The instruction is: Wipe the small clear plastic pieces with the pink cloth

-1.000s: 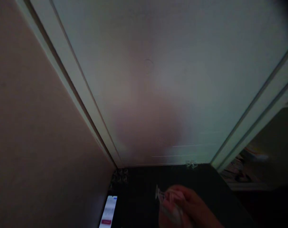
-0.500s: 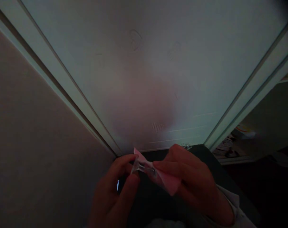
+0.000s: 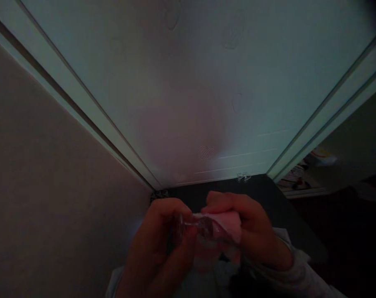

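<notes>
In the dim head view, my left hand (image 3: 163, 244) grips a small clear stemmed glass (image 3: 203, 227) by its foot and stem, thumb in front and fingers behind. The glass lies sideways, with its wider end toward the right. My right hand (image 3: 252, 225) is closed on a pink cloth (image 3: 226, 223), which is folded around that wider end and partly hides it. Both hands are close together above a dark tabletop (image 3: 197, 200).
Small clear glass objects (image 3: 243, 177) stand at the tabletop's back edge, and dark, shiny ones (image 3: 159, 193) at its left corner. A pale panel (image 3: 175, 103) with faint line drawings rises behind. Papers (image 3: 295, 176) lie on a shelf at right. A wall (image 3: 51, 186) borders the left.
Both hands have come closer together, and the glass has turned more level. The pink cloth now wraps around the glass's wider end. The view has tilted down a little.
</notes>
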### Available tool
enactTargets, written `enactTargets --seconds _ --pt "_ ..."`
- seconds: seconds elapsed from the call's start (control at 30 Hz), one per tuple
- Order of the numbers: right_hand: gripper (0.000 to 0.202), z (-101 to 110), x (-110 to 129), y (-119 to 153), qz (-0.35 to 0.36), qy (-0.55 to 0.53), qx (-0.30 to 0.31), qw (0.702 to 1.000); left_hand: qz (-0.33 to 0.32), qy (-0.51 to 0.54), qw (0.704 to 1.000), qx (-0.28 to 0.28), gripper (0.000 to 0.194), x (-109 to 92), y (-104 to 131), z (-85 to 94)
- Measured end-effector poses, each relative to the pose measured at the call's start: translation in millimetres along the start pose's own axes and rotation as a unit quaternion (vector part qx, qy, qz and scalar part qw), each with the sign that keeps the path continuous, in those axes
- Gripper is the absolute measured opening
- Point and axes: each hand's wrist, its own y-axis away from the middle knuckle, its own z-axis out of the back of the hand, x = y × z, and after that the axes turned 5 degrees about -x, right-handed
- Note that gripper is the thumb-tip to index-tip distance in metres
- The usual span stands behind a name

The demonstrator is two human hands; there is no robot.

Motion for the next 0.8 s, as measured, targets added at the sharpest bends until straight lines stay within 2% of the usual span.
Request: enactTargets --seconds 0.1,0.33,0.43,0.5,0.57,0.63,0.7,0.77,0.8 --pt "0.015 -2 -3 3 -0.055 -0.070 -0.001 0.996 -0.012 0.022 1.000 -0.005 0.011 0 2 -2.1" --pt "0.013 -3 -1 3 -0.094 -0.123 -0.028 0.988 -0.054 0.039 0.997 0.033 0.022 5 1 -0.7" --pt "0.014 -6 -1 1 -0.119 -0.146 -0.048 0.981 -0.060 0.037 0.997 0.029 0.023 6 0 -0.4" --pt "0.015 -8 -3 -2 -0.137 -0.164 -0.083 0.973 -0.040 0.052 0.998 0.005 0.018 10 -1 0.9" --pt "0.022 -10 -9 -5 -0.146 -0.176 -0.136 0.964 0.007 0.081 0.996 -0.028 0.014 15 -4 3.6" --pt "0.035 -11 -17 -10 -0.173 -0.173 -0.193 0.950 0.055 0.092 0.994 -0.034 0.018 22 -8 5.9" --pt "0.043 -10 -25 -14 -0.191 -0.146 -0.261 0.935 0.076 0.080 0.993 -0.051 0.022 28 -13 5.1" --pt "0.046 -10 -34 -15 -0.213 -0.117 -0.278 0.929 0.087 0.074 0.991 -0.068 0.024 33 -16 -0.7" --pt "0.049 -11 -38 -14 -0.217 -0.109 -0.264 0.933 0.084 0.073 0.990 -0.085 0.026 35 -16 -5.3"
